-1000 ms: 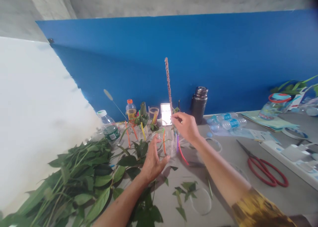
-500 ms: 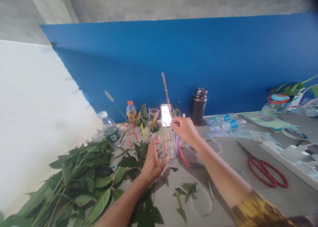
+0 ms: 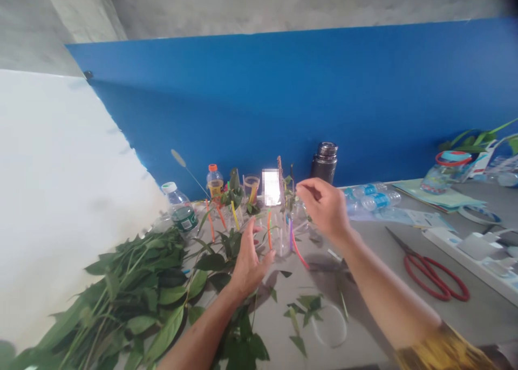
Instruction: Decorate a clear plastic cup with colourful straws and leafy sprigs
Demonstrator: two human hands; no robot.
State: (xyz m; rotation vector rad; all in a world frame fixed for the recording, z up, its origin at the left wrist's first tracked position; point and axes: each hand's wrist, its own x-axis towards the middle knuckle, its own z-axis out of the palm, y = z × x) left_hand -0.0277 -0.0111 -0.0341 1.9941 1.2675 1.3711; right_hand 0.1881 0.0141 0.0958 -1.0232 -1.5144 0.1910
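My left hand (image 3: 253, 259) is open, thumb and fingers spread, at the left side of a clear container (image 3: 285, 243) with an orange, a purple and a red bendy tube around it. A reddish-brown stalk (image 3: 280, 178) stands upright in or just behind this container; its lower end is hard to make out. To the right of the stalk and apart from it, my right hand (image 3: 326, 208) hovers with fingertips drawn together and nothing visible between them. Leafy sprigs (image 3: 288, 189) rise beside the stalk.
A heap of leafy branches (image 3: 137, 283) covers the table's left. Behind stand a bottle with orange cap (image 3: 215, 184), a clear bottle (image 3: 180, 208), a bright phone screen (image 3: 271, 187) and a dark flask (image 3: 325, 162). Red-handled scissors (image 3: 433, 275) and a power strip (image 3: 473, 262) lie right.
The reddish-brown stalk, pinched by my right hand before, has dropped lower and been let go. My right hand has moved right, away from it. My left hand has hardly moved.
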